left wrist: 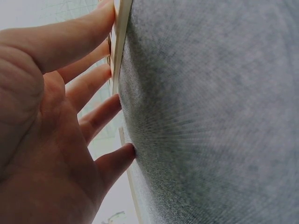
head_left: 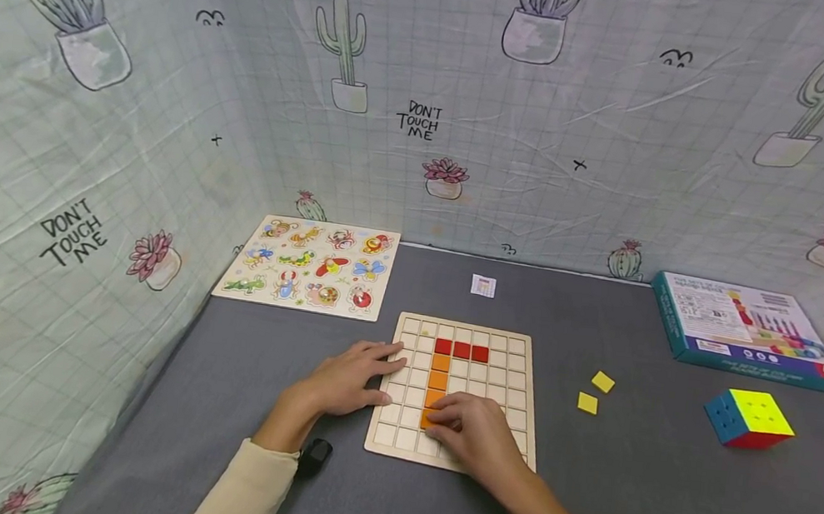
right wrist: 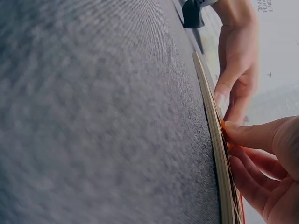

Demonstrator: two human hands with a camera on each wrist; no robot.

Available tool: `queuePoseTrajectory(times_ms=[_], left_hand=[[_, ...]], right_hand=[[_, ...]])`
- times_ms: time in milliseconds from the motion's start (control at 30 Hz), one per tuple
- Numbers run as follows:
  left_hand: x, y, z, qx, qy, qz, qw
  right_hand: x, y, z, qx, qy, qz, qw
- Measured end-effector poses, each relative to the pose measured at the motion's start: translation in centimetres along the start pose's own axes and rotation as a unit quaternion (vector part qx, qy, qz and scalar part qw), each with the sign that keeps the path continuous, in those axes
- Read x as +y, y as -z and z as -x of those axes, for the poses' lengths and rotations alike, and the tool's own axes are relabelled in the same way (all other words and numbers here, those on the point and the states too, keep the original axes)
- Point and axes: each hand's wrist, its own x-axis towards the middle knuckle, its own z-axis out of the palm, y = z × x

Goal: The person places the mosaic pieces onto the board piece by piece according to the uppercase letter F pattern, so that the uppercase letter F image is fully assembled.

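Observation:
On the grey cloth lies a wooden grid board [head_left: 384, 434] with square cells. Three red tiles [head_left: 462, 350] form a row near its top, and a column of orange tiles [head_left: 438, 380] runs down below the leftmost red one. At the column's lower end, my right hand [head_left: 479, 436] pinches an orange tile [head_left: 426, 419] between thumb and fingers, right at the board's surface. The right wrist view shows that tile's orange edge [right wrist: 225, 127] by the thumb. My left hand [head_left: 346, 380], fingers spread, rests along the board's left edge; its thumb touches the rim.
Two loose yellow tiles [head_left: 587, 404] lie right of the board. Farther right are a puzzle cube [head_left: 749, 418] and a flat printed box [head_left: 751, 330]. Behind sit an insect picture board [head_left: 313, 267] and a small printed card [head_left: 483, 286]. A cactus-print curtain [head_left: 392, 163] hangs behind.

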Motion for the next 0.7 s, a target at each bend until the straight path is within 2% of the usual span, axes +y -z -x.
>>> queuePoseTrajectory(times_ms=[267, 700], left_hand=[[0.14, 0.10, 0.01, 0.000, -0.001, -0.005, 1.0000], [0.06, 0.02, -0.13, 0.000, 0.001, -0.007, 1.0000]], right_hand=[[0.31, -0.26, 0.12, 0.015, 0.009, 0.014, 0.9998], [0.17, -0.04, 0.12, 0.009, 0.006, 0.022, 0.9997]])
